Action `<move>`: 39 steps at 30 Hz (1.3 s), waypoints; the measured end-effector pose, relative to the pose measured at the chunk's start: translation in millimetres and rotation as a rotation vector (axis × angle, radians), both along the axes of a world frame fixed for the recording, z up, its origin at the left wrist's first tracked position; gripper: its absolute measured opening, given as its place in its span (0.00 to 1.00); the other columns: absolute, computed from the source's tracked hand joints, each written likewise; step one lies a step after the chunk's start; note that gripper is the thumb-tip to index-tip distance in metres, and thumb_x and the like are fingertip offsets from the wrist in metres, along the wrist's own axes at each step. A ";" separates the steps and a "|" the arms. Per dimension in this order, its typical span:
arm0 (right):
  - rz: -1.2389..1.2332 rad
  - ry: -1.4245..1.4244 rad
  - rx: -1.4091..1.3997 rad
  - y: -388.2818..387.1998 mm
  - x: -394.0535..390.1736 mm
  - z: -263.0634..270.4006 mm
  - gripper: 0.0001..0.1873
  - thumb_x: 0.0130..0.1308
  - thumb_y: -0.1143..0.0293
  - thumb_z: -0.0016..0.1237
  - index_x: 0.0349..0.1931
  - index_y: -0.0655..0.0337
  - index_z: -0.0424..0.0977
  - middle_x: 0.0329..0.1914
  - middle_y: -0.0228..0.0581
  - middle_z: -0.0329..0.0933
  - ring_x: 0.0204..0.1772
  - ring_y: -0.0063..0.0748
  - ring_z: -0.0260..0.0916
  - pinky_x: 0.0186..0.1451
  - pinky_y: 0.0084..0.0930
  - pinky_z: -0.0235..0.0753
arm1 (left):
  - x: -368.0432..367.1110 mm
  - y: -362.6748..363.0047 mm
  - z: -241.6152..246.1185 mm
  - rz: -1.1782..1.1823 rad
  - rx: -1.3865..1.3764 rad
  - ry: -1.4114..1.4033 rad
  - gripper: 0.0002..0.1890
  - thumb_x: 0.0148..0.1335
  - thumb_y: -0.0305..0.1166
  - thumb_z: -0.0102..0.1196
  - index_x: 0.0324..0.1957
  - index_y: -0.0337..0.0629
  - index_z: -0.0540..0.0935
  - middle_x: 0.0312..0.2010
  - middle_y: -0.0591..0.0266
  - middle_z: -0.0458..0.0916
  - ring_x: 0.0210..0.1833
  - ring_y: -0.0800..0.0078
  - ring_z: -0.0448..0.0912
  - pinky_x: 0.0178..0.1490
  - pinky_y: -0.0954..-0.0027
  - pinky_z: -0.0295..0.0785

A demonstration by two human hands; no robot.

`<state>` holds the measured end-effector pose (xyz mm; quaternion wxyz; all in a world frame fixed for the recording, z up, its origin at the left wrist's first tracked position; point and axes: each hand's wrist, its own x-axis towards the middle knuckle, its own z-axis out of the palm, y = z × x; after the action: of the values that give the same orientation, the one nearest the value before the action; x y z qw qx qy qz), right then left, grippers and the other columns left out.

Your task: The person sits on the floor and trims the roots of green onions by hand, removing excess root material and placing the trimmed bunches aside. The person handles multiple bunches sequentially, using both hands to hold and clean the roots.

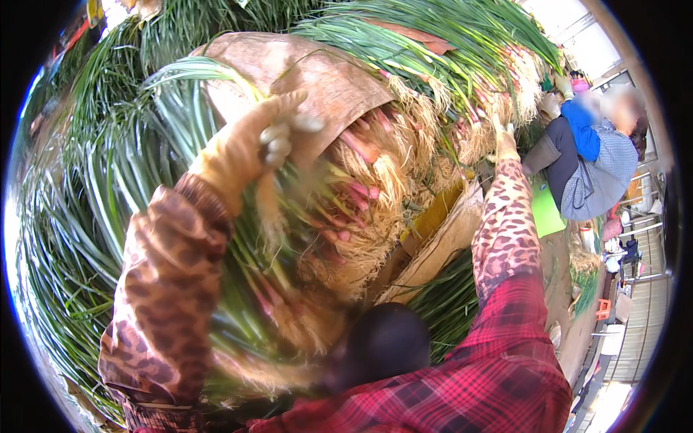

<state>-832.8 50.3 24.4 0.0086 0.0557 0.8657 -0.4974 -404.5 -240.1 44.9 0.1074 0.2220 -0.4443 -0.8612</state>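
My left hand [238,143], in a yellowish glove with pale fingertips, is blurred and closed around a green onion [246,86]. The onion's leaves arch over to the upper left, and pale roots hang below the hand. Under and beside this hand lie bunched green onions [357,189] with pink-white bulbs and straw-coloured roots. A brown sheet [330,70] covers part of them. My right hand [504,143], also gloved, reaches out to the root ends of another pile of green onions [479,92]. Whether its fingers grip any stalk is too small to tell.
Heaped green onion leaves [70,227] fill the left side. A yellow-brown wrapping sheet [433,238] lies between my arms. At right a person [601,157] in a checked apron sits near a bright green object [548,211]. Farther off stands an orange stool [603,309].
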 end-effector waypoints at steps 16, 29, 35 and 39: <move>0.767 0.227 0.063 -43.6 69.6 -7.1 0.40 0.53 0.43 0.54 0.61 0.60 0.62 0.61 0.50 0.65 0.61 0.44 0.64 0.55 0.42 0.71 | 3.0 -1.0 -13.0 0.064 0.246 0.072 0.06 0.62 0.32 0.48 0.33 0.42 0.77 0.12 0.76 0.59 0.14 0.84 0.56 0.17 0.80 0.49; 0.167 0.112 -0.161 6.2 -31.1 51.2 0.35 0.57 0.45 0.51 0.62 0.48 0.62 0.66 0.46 0.56 0.62 0.37 0.59 0.53 0.32 0.72 | 8.9 4.9 1.9 0.108 -0.071 -0.070 0.15 0.60 0.37 0.53 0.17 0.49 0.69 0.09 0.74 0.61 0.11 0.81 0.59 0.15 0.78 0.51; 0.375 0.290 0.391 -56.3 -49.7 27.2 0.37 0.54 0.43 0.52 0.61 0.50 0.60 0.66 0.46 0.51 0.63 0.41 0.56 0.56 0.34 0.70 | -4.2 5.4 5.2 0.078 0.080 0.004 0.12 0.61 0.37 0.53 0.22 0.49 0.71 0.09 0.75 0.61 0.10 0.83 0.59 0.14 0.80 0.52; 0.452 0.425 0.598 -57.8 -30.0 19.7 0.34 0.55 0.43 0.52 0.57 0.52 0.63 0.62 0.46 0.56 0.60 0.41 0.59 0.55 0.34 0.71 | 7.5 16.2 26.3 0.224 -0.359 -0.018 0.06 0.59 0.30 0.53 0.29 0.39 0.76 0.10 0.72 0.67 0.09 0.81 0.61 0.13 0.80 0.53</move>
<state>-862.8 -7.5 44.1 -0.0777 -0.2388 0.9447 -0.2107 -397.0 -223.9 71.2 0.2362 0.2550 -0.5642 -0.7489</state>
